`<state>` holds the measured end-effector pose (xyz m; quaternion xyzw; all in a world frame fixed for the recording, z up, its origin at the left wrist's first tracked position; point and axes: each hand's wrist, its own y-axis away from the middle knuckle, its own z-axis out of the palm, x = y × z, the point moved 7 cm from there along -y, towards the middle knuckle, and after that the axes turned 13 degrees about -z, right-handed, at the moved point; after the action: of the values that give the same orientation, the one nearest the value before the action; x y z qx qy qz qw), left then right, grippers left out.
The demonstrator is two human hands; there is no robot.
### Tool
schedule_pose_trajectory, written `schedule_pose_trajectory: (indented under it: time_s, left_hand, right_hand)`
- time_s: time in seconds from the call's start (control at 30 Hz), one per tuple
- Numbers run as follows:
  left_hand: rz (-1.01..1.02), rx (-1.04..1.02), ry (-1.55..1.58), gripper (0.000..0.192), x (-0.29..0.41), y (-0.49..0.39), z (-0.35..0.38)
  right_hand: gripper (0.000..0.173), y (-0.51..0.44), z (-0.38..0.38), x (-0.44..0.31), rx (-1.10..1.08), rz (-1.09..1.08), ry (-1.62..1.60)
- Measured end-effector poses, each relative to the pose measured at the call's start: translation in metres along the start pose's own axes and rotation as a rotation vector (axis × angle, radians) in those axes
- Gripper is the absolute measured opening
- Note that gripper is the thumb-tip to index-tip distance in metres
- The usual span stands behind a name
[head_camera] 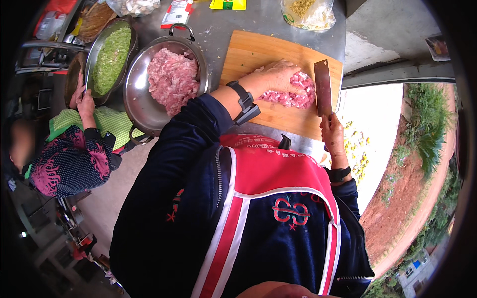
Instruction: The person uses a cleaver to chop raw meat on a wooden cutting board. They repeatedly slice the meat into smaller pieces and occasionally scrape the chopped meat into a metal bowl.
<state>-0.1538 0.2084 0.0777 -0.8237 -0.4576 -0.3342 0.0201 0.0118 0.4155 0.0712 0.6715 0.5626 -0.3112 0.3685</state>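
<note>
My right hand grips the handle of a cleaver. Its broad blade stands out over the right part of a wooden cutting board. Just left of the blade lies a heap of chopped pink meat with pale bits of fat. My left hand is cupped over this heap, fingers curled onto the meat, and hides part of it. To the left, a steel two-handled pan holds a large lump of minced meat.
Beside the pan, another person's hands hold a wok of chopped green vegetable. Along the far side of the metal table are a plastic bag of yellowish crumbs, a yellow packet and a red-and-white packet.
</note>
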Motion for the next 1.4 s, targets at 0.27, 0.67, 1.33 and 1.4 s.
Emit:
schedule_pose_trajectory:
  time_s: [0.27,0.67,1.33,1.4]
  left_hand:
    - [0.137,0.141,-0.172,0.1,0.026,0.011,-0.004]
    - [-0.026,0.201,-0.388,0.07,0.049,-0.017,0.039]
    - [-0.142,0.529,0.352,0.014,0.001,0.058,-0.072]
    - [0.013,0.654,0.363,0.011,-0.001,0.071,-0.071]
  right_hand:
    - [0.019,0.0,-0.003,0.004,0.034,-0.032,0.008]
    - [0.022,0.002,-0.002,0.008,0.104,-0.047,0.02]
    - [0.023,0.027,-0.008,-0.047,0.301,-0.249,0.2]
    - [0.025,0.03,-0.009,-0.048,0.344,-0.279,0.154]
